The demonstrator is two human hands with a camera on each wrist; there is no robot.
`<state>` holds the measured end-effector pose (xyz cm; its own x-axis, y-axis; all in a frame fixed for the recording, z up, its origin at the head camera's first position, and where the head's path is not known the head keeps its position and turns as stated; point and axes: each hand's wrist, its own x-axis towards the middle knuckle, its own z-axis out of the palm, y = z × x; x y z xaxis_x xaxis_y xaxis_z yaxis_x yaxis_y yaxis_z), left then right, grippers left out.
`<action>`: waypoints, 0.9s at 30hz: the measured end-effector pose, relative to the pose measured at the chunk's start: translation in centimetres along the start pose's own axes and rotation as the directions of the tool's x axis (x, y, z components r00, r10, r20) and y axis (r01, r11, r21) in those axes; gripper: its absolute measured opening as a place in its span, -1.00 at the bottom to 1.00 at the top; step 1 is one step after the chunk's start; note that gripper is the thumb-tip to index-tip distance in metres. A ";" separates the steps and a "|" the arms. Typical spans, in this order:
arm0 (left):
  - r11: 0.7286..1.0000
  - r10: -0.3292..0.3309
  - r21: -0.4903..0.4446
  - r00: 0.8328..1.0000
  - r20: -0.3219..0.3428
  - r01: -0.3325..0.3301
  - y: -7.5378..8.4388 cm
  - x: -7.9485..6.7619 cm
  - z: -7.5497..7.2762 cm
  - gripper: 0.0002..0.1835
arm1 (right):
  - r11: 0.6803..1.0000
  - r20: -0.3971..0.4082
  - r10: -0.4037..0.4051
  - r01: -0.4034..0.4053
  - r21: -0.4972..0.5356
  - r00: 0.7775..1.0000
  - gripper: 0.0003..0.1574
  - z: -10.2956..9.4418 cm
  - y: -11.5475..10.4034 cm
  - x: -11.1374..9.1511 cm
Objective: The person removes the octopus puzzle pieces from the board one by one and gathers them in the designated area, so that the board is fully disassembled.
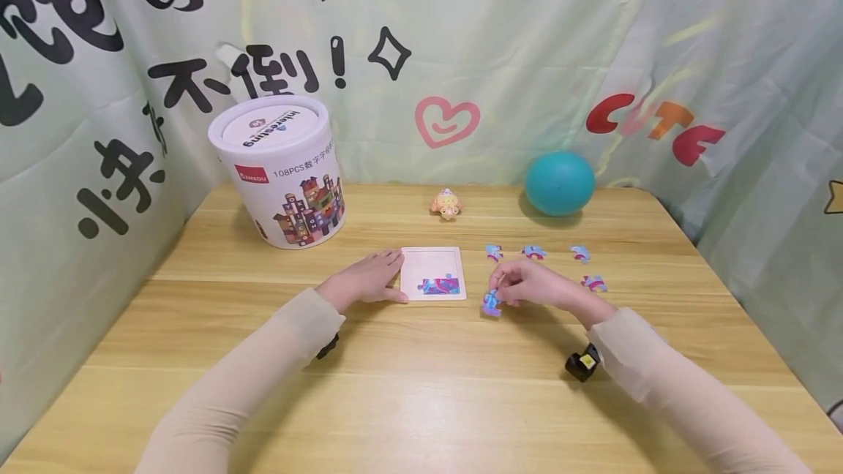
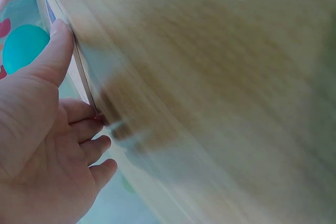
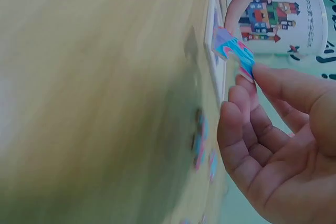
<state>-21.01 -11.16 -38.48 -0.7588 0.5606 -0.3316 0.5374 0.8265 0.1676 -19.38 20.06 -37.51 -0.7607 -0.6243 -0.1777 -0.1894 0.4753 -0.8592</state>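
A square white puzzle tray [image 1: 421,262] lies on the table, with joined purple-and-blue pieces [image 1: 441,285] in its lower right part. My left hand [image 1: 370,278] rests at the tray's left side, thumb by the near corner and fingertips by the far one. In the left wrist view, the thumb [image 2: 55,51] touches the tray's edge. To the right of the tray, my right hand [image 1: 527,284] pinches a blue-and-purple jigsaw piece [image 1: 490,303] between thumb and fingers. The right wrist view shows this piece [image 3: 233,51] held above the table, its lower part covered by fingertips.
Several loose jigsaw pieces [image 1: 533,251] lie beyond and right of my right hand. A white lidded tub [image 1: 283,174] stands at the back left. A small pink-and-orange figure [image 1: 446,205] and a teal balloon [image 1: 560,183] sit along the back, before a printed curtain [image 1: 514,57].
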 end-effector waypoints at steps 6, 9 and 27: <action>1.000 0.000 -0.001 1.000 0.003 0.000 0.2 -0.1 -0.2 -0.05 | 0.999 0.045 0.050 -0.049 -0.009 0.998 -0.93 -0.5 0.9 -2.1; 1.000 -0.001 0.000 1.000 0.005 0.001 0.2 -0.2 -0.3 -0.06 | 0.998 0.060 0.055 -0.054 -0.015 0.997 -0.94 -0.5 1.0 -2.8; 1.000 -0.004 0.000 1.000 0.012 0.004 0.2 -0.2 -0.3 -0.05 | 0.994 0.050 0.037 -0.032 -0.101 0.998 -0.92 0.1 1.4 -3.2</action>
<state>-20.87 -11.07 -38.10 -0.7565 0.5566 -0.3433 0.5344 0.8288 0.1661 -17.18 22.67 -38.16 -0.7352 -0.6363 -0.2336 -0.2263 0.5552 -0.8003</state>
